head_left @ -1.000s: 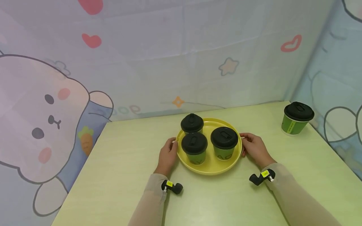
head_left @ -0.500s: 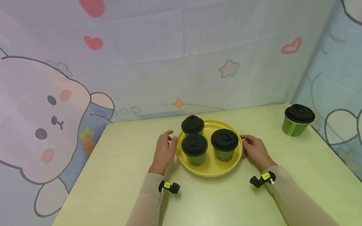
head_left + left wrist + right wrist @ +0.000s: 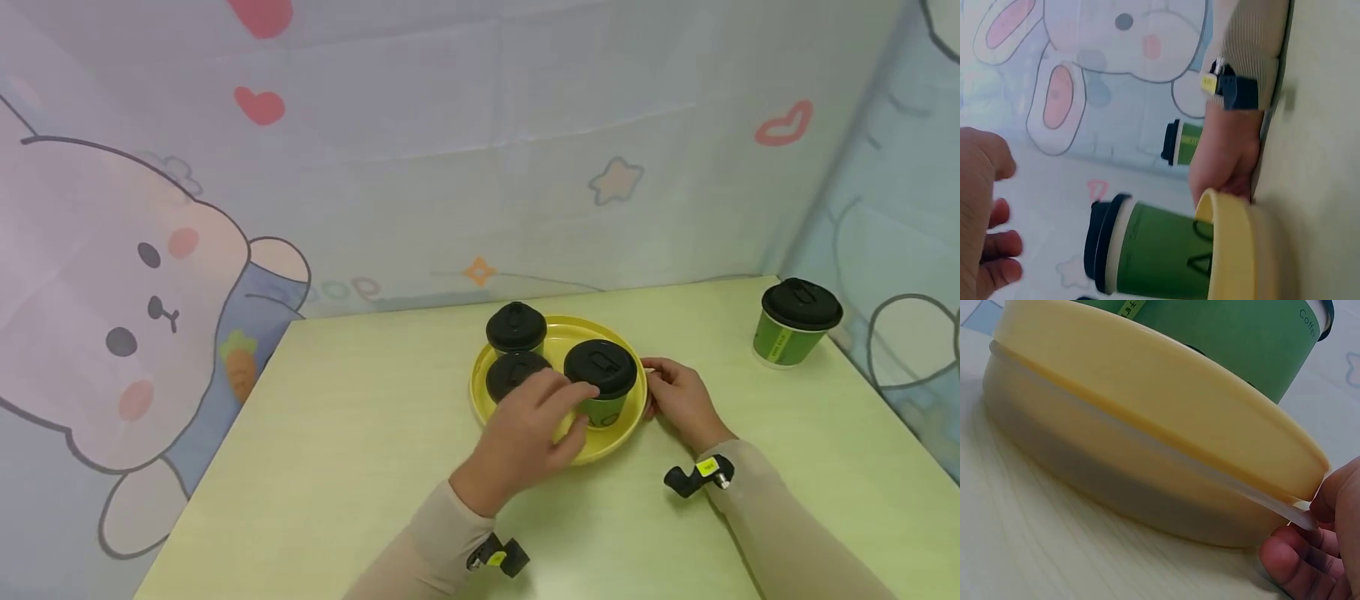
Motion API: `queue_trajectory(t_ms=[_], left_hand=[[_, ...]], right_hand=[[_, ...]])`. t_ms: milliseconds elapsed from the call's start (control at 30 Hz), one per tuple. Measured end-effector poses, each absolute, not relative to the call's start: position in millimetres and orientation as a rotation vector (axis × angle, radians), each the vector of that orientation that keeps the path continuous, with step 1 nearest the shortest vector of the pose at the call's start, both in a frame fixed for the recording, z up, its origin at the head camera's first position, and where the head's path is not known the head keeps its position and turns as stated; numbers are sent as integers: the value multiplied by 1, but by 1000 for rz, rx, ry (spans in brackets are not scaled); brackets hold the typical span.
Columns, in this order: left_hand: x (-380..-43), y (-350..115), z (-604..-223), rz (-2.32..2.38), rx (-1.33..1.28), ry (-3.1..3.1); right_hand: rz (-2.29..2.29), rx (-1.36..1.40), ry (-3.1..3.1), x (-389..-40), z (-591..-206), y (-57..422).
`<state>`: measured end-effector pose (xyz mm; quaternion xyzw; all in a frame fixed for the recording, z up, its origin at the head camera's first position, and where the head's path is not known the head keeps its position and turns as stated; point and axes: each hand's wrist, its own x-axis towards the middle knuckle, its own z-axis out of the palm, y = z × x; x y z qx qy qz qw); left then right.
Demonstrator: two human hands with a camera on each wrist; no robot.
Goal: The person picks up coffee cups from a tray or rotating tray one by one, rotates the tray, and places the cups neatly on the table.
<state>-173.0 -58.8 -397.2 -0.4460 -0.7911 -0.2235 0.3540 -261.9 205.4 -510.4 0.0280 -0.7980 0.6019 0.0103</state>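
Note:
A round yellow plate (image 3: 570, 332) carries three green paper cups with black lids. One is the back cup (image 3: 516, 327), another the front-left cup (image 3: 514, 367), partly hidden, and the third the right cup (image 3: 600, 367). My left hand (image 3: 521, 437) hovers over the plate's front, fingers spread and bent near the right cup. In the left wrist view a gap separates those fingers from the right cup (image 3: 1163, 250). At the plate's right edge my right hand (image 3: 684, 404) pinches the rim; the right wrist view has its fingers (image 3: 1282, 556) curled at a pale lip under the yellow wall (image 3: 1166, 381).
Another green cup (image 3: 787, 333) with a black lid stands apart, near the table's right back corner. The light yellow table (image 3: 360, 417) meets a printed cloth backdrop (image 3: 420, 167) behind and at the side. Each wrist wears a small black camera (image 3: 701, 475).
My left hand has left the plate's left edge and swung right, over the plate's front, covering part of the front-left cup. The right hand and the cups stay in place.

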Motion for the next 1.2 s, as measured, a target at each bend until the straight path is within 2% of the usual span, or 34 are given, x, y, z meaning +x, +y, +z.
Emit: queue_trajectory(t_ms=[300,600,1000,1200], left_hand=[[-171,-35,-423,-326,-1277,-2339],[-174,-27,-449,-177,-1171,-2586],[-173,-28,-451,-130,-1076,-2583],[-176,-35,-454,-147,-1109,-2603]], right_hand=[[1895,104,-2462,-263,-512,207],[1912,99,-2461,-263,-514,208],[1884,104,-2467,-264,-513,207],[1864,95,-2480,-263,-511,206]])
